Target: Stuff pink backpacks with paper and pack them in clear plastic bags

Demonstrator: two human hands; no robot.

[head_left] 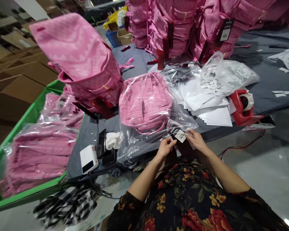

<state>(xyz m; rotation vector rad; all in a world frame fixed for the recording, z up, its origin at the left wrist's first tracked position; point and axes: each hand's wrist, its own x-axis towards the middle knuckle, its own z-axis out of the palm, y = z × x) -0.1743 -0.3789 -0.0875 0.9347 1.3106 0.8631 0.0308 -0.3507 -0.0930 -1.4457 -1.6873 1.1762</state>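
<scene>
A pink backpack lies inside a clear plastic bag on the table in front of me. At the bag's near edge is a black hang tag with a white barcode label. My left hand is closed in a pinch on the plastic at the left of the label. On the other side, my right hand has its thumb and fingers closed at the tag's right edge, where some plastic also shows. A dark red card hangs below the label, partly hidden between my hands.
An open pink backpack stands at left, beside a green-edged bin of bagged backpacks. Stacked backpacks line the back. White paper sheets, a red tape dispenser and a white power bank lie around the bag.
</scene>
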